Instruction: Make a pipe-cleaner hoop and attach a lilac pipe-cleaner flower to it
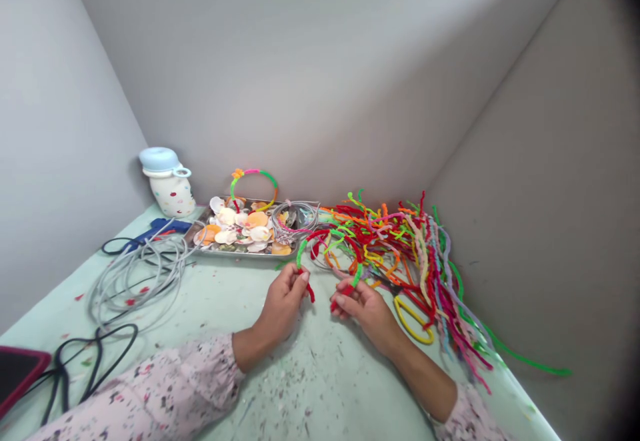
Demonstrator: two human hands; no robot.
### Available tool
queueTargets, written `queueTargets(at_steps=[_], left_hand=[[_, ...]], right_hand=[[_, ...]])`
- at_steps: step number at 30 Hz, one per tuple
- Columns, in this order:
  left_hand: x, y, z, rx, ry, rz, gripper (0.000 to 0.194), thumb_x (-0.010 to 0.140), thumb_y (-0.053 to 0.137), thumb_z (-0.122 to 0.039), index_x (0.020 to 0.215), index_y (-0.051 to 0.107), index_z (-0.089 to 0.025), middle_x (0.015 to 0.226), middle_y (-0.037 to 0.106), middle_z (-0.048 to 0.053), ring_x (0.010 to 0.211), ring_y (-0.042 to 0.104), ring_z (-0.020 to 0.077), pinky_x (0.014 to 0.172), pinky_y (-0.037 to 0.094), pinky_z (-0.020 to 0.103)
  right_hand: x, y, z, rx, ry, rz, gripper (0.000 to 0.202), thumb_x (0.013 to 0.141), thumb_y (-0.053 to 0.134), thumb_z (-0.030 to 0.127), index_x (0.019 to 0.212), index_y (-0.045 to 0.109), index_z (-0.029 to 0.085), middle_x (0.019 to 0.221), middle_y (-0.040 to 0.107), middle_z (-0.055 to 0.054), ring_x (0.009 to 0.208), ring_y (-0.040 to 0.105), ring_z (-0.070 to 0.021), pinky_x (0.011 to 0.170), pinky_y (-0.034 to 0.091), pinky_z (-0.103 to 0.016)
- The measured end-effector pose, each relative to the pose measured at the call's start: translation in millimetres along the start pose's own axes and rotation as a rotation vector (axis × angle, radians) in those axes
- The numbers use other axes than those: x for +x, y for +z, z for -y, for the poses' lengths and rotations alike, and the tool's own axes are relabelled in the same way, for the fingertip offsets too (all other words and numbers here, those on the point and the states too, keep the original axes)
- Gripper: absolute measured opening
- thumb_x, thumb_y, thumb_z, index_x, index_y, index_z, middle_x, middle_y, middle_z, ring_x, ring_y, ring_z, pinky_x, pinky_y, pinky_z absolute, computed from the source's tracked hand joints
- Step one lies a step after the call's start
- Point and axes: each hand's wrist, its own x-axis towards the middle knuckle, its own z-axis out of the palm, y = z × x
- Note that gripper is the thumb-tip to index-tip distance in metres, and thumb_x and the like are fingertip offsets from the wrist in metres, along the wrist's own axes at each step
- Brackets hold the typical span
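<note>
Between my hands an arch of red and green pipe cleaner (pixel 301 254) stands upright, its two red ends apart at the bottom. My left hand (pixel 283 297) pinches the left side just above its red tip. On the other side my right hand (pixel 367 311) has its fingers closed around the right end. Behind the arch lies a large tangled heap of coloured pipe cleaners (pixel 400 227). Yellow-handled scissors (pixel 413 321) rest to the right of my right hand, their blades partly hidden under the heap.
A metal tray (pixel 240 254) of seashells (pixel 257 219) stands at the back, with a finished-looking coloured ring (pixel 270 177) on it. Leftward are coiled grey wire (pixel 107 294), a blue glue gun (pixel 155 229), black cables (pixel 97 341), a white bottle (pixel 173 191) and a red-edged device (pixel 17 374).
</note>
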Motion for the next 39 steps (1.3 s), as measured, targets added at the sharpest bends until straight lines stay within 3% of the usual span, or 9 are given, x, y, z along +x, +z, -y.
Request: queueTargets(at_steps=[6,12,24,31,39], left_hand=[[0.0,0.3,-0.1,-0.044,0.0,0.002,0.025,0.087,0.052,-0.043,0.085,0.052,-0.017,0.06,0.042,-0.006,0.053,0.036,0.008,0.049,0.03,0.019],[0.1,-0.2,-1.9,-0.067,-0.028,-0.067,0.03,0.087,0.05,-0.046,0.084,0.054,-0.016,0.056,0.045,-0.005,0.049,0.036,0.0076,0.047,0.029,0.018],[2.3,0.3,1.8,-0.021,-0.045,-0.028,0.027,0.087,0.052,-0.041,0.076,0.052,-0.016,0.055,0.042,-0.006,0.048,0.034,0.0068,0.045,0.026,0.018],[2.8,-1.1,-0.9,-0.052,-0.047,-0.094,0.031,0.087,0.05,-0.046,0.083,0.056,-0.016,0.053,0.038,-0.006,0.048,0.032,0.0073,0.045,0.024,0.019],[1.2,-2.0,-4.9,0.004,-0.03,-0.093,0.034,0.087,0.048,-0.046,0.071,0.051,-0.016,0.049,0.036,-0.006,0.045,0.03,0.0079,0.044,0.023,0.02]], right_hand=[[1.5,-1.5,-2.1,-0.022,-0.006,-0.004,0.033,0.077,0.068,0.043,0.091,0.052,0.017,0.073,0.065,-0.001,0.062,0.062,-0.0122,0.061,0.046,-0.025],[1.5,-5.3,-4.1,-0.056,-0.014,0.045,0.032,0.079,0.065,0.043,0.093,0.051,0.017,0.07,0.064,0.0,0.062,0.061,-0.0123,0.061,0.046,-0.026],[7.6,-11.3,-17.9,0.054,-0.056,-0.011,0.035,0.089,0.052,0.047,0.105,0.057,0.017,0.074,0.063,-0.001,0.057,0.058,-0.0111,0.055,0.042,-0.025],[7.1,-11.7,-15.6,0.043,-0.048,0.008,0.034,0.088,0.053,0.048,0.097,0.058,0.016,0.072,0.062,-0.001,0.053,0.056,-0.0098,0.052,0.04,-0.023],[7.0,-12.6,-19.0,0.064,-0.052,0.024,0.032,0.089,0.053,0.046,0.098,0.059,0.016,0.069,0.062,0.0,0.052,0.056,-0.009,0.051,0.04,-0.022]])
